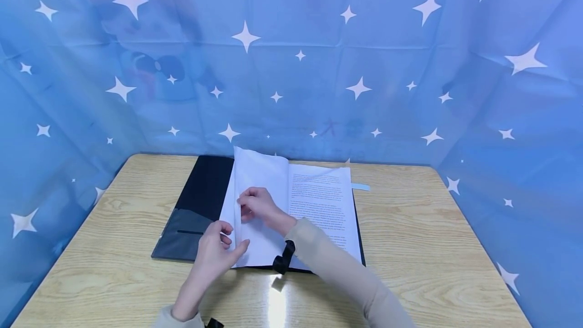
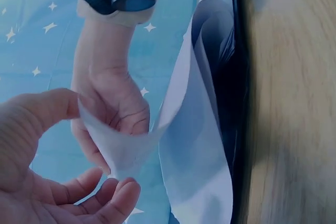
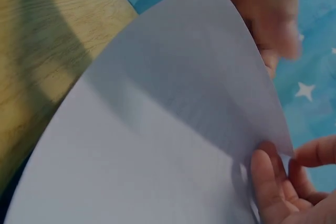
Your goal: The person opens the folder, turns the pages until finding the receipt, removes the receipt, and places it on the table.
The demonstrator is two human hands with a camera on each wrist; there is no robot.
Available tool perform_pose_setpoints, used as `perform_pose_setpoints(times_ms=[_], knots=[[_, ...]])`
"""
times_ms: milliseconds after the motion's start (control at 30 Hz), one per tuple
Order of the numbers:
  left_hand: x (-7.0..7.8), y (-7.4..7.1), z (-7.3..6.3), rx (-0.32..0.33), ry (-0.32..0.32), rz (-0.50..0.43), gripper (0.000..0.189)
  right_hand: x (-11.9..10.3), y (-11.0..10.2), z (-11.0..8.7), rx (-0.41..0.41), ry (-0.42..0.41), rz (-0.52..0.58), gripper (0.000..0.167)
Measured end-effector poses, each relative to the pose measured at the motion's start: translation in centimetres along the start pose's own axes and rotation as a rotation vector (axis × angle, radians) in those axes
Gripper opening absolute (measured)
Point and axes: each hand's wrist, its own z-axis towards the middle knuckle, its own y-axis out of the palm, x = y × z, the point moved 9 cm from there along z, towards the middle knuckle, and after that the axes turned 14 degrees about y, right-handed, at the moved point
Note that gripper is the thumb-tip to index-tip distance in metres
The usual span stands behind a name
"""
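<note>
A black folder (image 1: 207,186) lies open on the table with a stack of white paper in it. Printed text covers the right-hand page (image 1: 319,201). My right hand (image 1: 261,206) pinches the edge of a lifted sheet (image 3: 142,145) between thumb and fingers, seen at the lower right of the right wrist view. The sheet bends up in a curve in the left wrist view. Beside its lower corner is my left hand (image 1: 218,249), thumb and fingers spread apart around the paper; the thumb tip appears to touch the edge.
The wooden table (image 1: 423,247) extends on both sides of the folder. A light blue tab (image 1: 361,186) sticks out at the folder's right. Behind the table hangs a blue curtain (image 1: 291,80) with white stars. Black wrist cameras (image 1: 283,259) are strapped on the sleeves.
</note>
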Motion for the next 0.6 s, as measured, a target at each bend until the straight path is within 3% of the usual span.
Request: perform_pose_setpoints(times_ms=[167, 400, 600], knots=[[0.8, -0.1, 0.0, 0.047, 0.087, 0.045, 0.028, -0.2, 0.1, -0.2, -0.002, 0.004, 0.01, 0.006], [2.1, -0.9, -0.1, 0.17, 0.254, 0.118, 0.024, -0.2, 0.3, 0.0, -0.031, 0.0, 0.07, 0.004], [2.2, -1.2, -0.2, 0.195, 0.274, 0.15, 0.024, -0.3, 0.7, -0.4, -0.071, -0.018, 0.092, 0.004]])
